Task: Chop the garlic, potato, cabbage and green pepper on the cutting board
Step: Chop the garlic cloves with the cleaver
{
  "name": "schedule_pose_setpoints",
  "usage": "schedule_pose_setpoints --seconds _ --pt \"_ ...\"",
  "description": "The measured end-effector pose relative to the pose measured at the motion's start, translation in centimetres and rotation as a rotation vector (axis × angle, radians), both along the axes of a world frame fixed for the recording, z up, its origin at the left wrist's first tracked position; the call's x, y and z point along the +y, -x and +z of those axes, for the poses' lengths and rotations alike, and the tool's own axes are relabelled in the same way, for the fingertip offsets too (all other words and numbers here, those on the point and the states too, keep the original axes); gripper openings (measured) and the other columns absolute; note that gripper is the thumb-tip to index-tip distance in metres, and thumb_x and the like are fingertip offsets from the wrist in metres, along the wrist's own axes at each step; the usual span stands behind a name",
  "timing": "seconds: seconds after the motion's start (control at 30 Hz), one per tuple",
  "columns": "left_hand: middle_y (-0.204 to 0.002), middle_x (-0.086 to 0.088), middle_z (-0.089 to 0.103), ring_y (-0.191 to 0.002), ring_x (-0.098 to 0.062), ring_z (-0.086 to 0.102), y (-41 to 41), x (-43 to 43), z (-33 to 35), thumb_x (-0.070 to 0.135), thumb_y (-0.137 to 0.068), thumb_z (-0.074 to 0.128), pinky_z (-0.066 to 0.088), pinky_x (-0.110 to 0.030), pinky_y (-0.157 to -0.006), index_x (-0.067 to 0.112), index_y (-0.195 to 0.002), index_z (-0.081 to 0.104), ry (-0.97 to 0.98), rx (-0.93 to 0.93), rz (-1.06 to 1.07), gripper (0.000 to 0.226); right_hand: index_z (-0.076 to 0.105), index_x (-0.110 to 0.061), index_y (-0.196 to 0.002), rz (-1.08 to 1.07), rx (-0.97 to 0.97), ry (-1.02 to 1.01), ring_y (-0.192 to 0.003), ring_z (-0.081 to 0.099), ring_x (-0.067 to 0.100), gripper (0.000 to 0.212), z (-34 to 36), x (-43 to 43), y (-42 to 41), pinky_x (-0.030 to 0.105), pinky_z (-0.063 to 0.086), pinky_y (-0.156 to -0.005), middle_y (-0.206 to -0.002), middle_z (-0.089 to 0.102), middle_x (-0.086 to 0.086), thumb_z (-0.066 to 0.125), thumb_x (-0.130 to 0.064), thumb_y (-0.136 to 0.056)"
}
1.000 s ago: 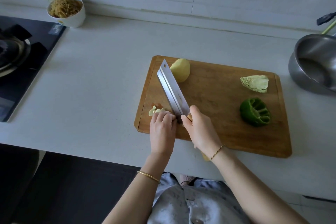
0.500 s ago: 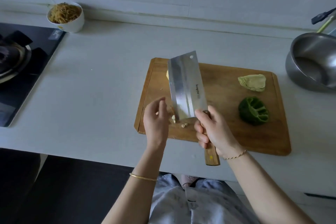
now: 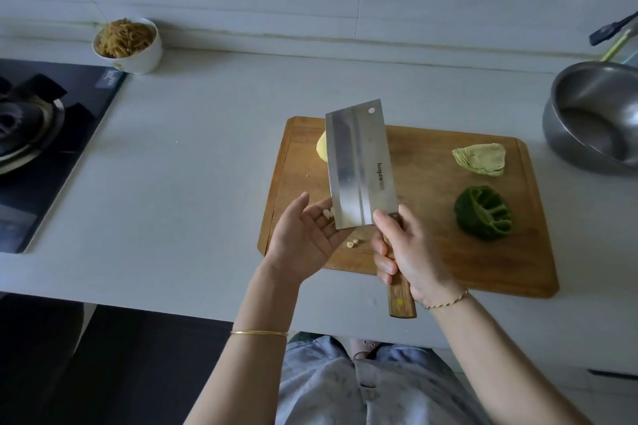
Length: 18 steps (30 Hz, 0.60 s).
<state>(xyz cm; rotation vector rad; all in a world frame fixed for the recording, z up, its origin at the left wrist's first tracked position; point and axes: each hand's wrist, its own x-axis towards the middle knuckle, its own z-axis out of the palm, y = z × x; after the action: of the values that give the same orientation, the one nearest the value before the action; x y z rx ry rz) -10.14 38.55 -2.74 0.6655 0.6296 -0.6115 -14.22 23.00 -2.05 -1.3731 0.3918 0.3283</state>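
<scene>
The garlic (image 3: 353, 244) looks like the only thing cut so far. A few pale bits of it lie on the near left part of the cutting board (image 3: 500, 269), and a couple more rest on the fingers of my left hand (image 3: 303, 241), which is open, palm up and fingers loose, right against the lower edge of the blade. My right hand (image 3: 405, 252) is wrapped round the wooden handle of the cleaver (image 3: 359, 169), holding it lifted over the board's left half with its flat side towards me. The potato (image 3: 322, 147) sits at the board's far left, half hidden behind the blade and uncut as far as I can see. The cabbage wedge (image 3: 480, 159) lies towards the far right corner, and the green pepper (image 3: 483, 213), opened but unchopped, sits just nearer than it. So I judge three of the four are left. Off the board's right end stands a steel bowl (image 3: 593, 121). Well off to its far left are a white bowl of noodles (image 3: 129, 45) and the stove (image 3: 41, 148). Nothing blocks the board itself — only the loose garlic near its front edge might scatter.
</scene>
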Motion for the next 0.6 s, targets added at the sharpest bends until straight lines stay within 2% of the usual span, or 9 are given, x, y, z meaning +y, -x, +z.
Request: schedule_pose_setpoints --seconds 0.13,0.2,0.33,0.37,0.43,0.5,0.6 --pt "-0.087 -0.018 0.064 -0.082 -0.027 0.065 -0.2 0.5 -0.1 0.034 -0.101 0.036 0.058 -0.037 -0.075 -0.006 -0.101 0.060 -0.083 0.021 0.060 0.046 0.038 -0.011 -0.082 0.000 -0.040 0.084 -0.035 0.035 0.014 0.023 0.6 -0.8 0.1 0.023 0.032 -0.034 -0.055 0.044 0.003 0.051 -0.022 -0.097" --pt "-0.085 -0.018 0.063 -0.080 -0.026 0.065 -0.4 0.9 -0.5 0.033 -0.102 0.036 0.058 -0.035 -0.076 -0.005 -0.097 0.060 -0.187 -0.033 0.127 0.045 0.036 -0.010 -0.077 0.033 -0.097 0.228 -0.037 0.036 0.017 0.028 0.9 -1.7 0.3 0.024 0.033 -0.034 -0.055 0.043 0.003 0.050 -0.022 -0.097" --pt "-0.086 -0.009 0.067 -0.084 -0.020 0.064 -0.5 2.0 -1.6 0.033 -0.100 0.039 0.052 -0.031 -0.083 0.004 -0.089 0.067 -0.675 -0.237 0.178 0.042 0.034 -0.007 -0.075 0.199 -0.265 0.681 -0.036 0.037 0.013 0.033 0.5 -3.1 1.2 0.026 0.032 -0.034 -0.053 0.041 0.014 0.051 -0.026 -0.096" --pt "-0.088 -0.007 0.068 -0.087 -0.018 0.064 -0.3 2.1 -1.8 0.034 -0.100 0.038 0.051 -0.031 -0.086 0.007 -0.089 0.068 -0.780 -0.280 0.169 0.042 0.034 -0.010 -0.074 0.243 -0.310 0.794 -0.037 0.036 0.012 0.032 0.4 -3.1 1.4 0.026 0.031 -0.036 -0.053 0.041 0.014 0.052 -0.027 -0.095" --pt "-0.096 -0.004 0.068 -0.092 -0.016 0.063 0.0 2.3 -2.7 0.036 -0.100 0.036 0.049 -0.028 -0.087 0.009 -0.095 0.068 -0.921 -0.343 0.147 0.043 0.030 -0.022 -0.071 0.307 -0.369 0.948 -0.041 0.034 0.014 0.034 0.2 -2.8 1.9 0.026 0.027 -0.042 -0.050 0.037 0.002 0.055 -0.026 -0.093" --pt "-0.104 -0.002 0.068 -0.098 -0.013 0.062 0.4 2.1 -3.4 0.037 -0.101 0.034 0.047 -0.023 -0.084 0.008 -0.105 0.067 -0.990 -0.383 0.122 0.044 0.031 -0.022 -0.074 0.351 -0.377 1.049 -0.043 0.035 0.013 0.031 -0.1 -2.2 2.1 0.029 0.025 -0.043 -0.049 0.035 -0.004 0.055 -0.025 -0.093" --pt "-0.104 0.002 0.068 -0.100 -0.011 0.063 0.8 1.9 -4.1 0.038 -0.100 0.034 0.047 -0.020 -0.083 0.011 -0.107 0.068 -0.989 -0.440 0.125 0.044 0.040 -0.015 -0.081 0.408 -0.395 1.234 -0.042 0.038 0.013 0.023 -0.6 -1.6 2.3 0.024 0.019 -0.038 -0.050 0.039 -0.004 0.055 -0.027 -0.094"
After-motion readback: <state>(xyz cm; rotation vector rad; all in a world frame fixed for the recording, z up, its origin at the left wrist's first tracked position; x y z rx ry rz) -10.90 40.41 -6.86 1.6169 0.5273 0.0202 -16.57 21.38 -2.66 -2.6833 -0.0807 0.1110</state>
